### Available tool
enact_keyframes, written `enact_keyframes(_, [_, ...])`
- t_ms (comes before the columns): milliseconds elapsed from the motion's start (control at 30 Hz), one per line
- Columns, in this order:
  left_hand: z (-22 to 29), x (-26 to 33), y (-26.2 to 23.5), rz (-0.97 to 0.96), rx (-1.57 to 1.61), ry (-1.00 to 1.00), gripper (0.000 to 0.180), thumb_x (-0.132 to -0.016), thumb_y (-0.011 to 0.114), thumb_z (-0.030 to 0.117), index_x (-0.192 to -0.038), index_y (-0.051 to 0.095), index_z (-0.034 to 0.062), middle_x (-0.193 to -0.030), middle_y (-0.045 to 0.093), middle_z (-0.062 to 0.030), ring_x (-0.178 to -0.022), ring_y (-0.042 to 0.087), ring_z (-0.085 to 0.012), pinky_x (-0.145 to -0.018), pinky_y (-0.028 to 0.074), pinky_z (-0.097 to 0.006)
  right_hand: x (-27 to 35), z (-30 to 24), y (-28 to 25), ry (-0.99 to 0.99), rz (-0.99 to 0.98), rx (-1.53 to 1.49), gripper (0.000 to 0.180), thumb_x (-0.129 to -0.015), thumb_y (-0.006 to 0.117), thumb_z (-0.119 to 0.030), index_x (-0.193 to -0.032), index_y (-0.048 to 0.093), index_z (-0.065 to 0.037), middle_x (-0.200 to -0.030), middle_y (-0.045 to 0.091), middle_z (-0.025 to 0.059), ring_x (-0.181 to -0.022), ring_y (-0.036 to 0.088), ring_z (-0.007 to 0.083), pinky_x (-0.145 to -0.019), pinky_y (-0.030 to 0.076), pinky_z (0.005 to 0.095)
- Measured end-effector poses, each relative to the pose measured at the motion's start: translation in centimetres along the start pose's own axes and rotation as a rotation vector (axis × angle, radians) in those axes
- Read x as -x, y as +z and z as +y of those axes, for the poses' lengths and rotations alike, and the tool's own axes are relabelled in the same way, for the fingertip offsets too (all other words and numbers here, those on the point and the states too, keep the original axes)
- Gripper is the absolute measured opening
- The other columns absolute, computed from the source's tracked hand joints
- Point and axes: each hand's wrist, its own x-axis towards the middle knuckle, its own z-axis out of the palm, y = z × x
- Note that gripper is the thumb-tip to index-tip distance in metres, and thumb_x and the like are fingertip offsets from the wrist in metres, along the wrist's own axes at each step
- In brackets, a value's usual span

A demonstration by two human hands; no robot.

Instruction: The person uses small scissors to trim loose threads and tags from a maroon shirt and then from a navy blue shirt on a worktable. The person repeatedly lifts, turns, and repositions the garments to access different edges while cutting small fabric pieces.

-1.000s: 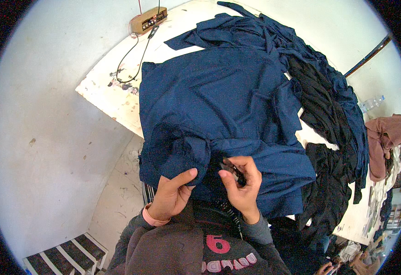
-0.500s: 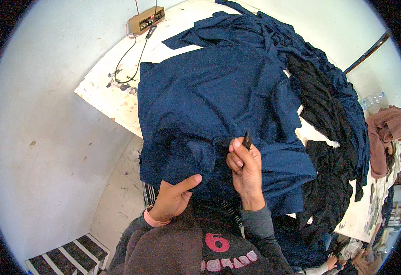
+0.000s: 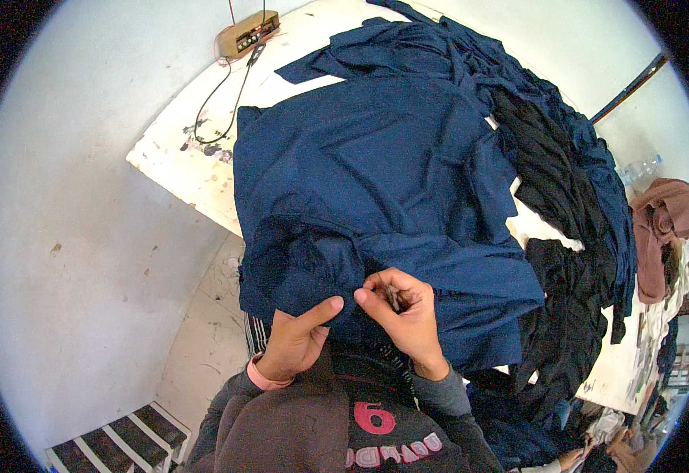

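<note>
A large navy blue garment (image 3: 376, 181) lies spread over a white table (image 3: 179, 169), its near edge bunched up in front of me. My left hand (image 3: 297, 335) grips the bunched fold of that garment from below, thumb pressed on top. My right hand (image 3: 403, 311) pinches the same fabric right beside the left thumb, fingers curled tight. Whether a small dark tool is in the right hand cannot be told.
More navy cloth (image 3: 439, 47) and black garments (image 3: 549, 181) are piled along the table's right side. A tan box with a cable (image 3: 248, 33) sits at the far corner. Brown clothing (image 3: 663, 221) hangs at the right. A striped step (image 3: 116, 445) is at lower left.
My right hand, raised over the cloth with a small dark object half a second ago, has come back down to the bunched edge beside my left thumb. The left hand keeps its grip.
</note>
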Motion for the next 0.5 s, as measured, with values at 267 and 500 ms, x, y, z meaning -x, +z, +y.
enact_keyframes(267, [-0.3, 0.3, 0.3, 0.057, 0.007, 0.055, 0.051, -0.091, 0.06, -0.011, -0.139, 0.053, 0.0038, -0.134, 0.064, -0.012, -0.121, 0.064, -0.0261, -0.104, 0.052, -0.039, -0.2, 0.0, -1.4, -0.022, 0.185, -0.129, 0.014, -0.1, 0.065, -0.015, -0.101, 0.067, -0.001, -0.082, 0.061, -0.0063, -0.069, 0.05, 0.0025, -0.06, 0.04, 0.0205])
enact_keyframes(500, [-0.2, 0.4, 0.1, 0.029, 0.008, 0.015, 0.049, -0.091, 0.061, -0.009, -0.138, 0.054, 0.0039, -0.131, 0.066, -0.0121, -0.117, 0.066, -0.0261, -0.101, 0.055, -0.039, 0.2, -0.8, -0.8, -0.489, 0.056, 0.668, 0.016, -0.079, 0.076, 0.002, -0.093, 0.072, -0.005, -0.08, 0.071, 0.0039, -0.06, 0.058, 0.0121, -0.063, 0.042, 0.0252])
